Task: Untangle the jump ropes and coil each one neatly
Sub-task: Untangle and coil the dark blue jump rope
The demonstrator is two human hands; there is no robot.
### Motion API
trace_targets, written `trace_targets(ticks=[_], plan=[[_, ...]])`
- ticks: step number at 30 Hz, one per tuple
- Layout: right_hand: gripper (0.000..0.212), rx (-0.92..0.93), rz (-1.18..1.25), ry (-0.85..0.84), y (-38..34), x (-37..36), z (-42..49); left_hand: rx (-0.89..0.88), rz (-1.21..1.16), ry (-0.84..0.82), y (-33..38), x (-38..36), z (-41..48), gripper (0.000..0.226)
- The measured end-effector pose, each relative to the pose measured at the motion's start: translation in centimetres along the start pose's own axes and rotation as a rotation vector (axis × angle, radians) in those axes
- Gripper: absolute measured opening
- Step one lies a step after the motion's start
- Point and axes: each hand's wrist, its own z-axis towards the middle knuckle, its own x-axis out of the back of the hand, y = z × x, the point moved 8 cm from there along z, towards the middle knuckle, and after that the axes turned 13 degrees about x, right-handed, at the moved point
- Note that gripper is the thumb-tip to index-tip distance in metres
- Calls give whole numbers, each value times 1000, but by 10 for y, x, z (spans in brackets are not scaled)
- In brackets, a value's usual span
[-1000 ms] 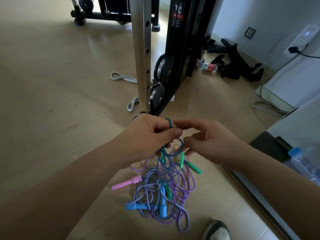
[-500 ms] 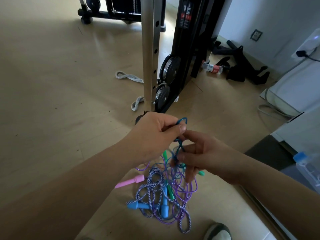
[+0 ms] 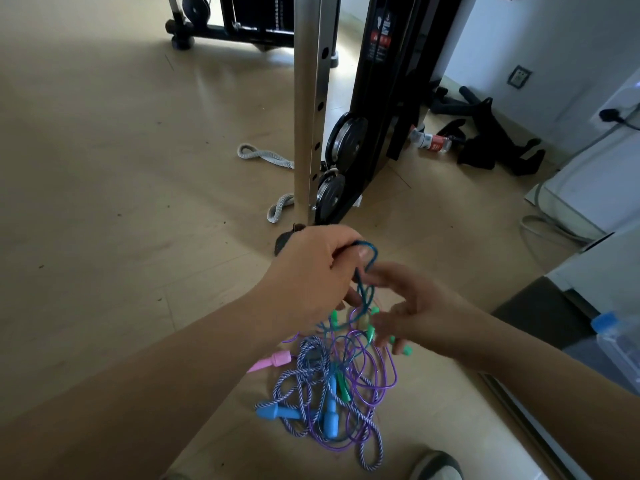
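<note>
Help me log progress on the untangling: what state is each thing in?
left hand: grips the teal rope's top loop
teal rope: loop lifted, rest hanging down, knotted with others
right hand: blurred beside the hanging strands, grip unclear
purple rope: tangled on the floor
striped rope: tangled with it, uncoiled

The room is dim, and my forearms lie in shade. Daylight comes from the far end, laying a pale sheen on the floor and brightening the wall at the right. Motion blur smears my right hand. My left hand and the teal rope it pinches look sharper. Straight lines lean and bow toward the edges.
</note>
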Motion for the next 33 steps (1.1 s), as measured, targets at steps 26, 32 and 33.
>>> trace_targets(ticks=[26, 32, 33], plan=[[38, -85, 227, 187, -23, 5, 12, 126, -29, -73, 2, -14, -2, 24], [33, -373, 292, 641, 26, 44, 4, 338, 371, -453, -26, -45, -19, 34], [30, -417, 228, 653, 35, 48, 1, 330, 471, -485, -31, -46, -22, 34]])
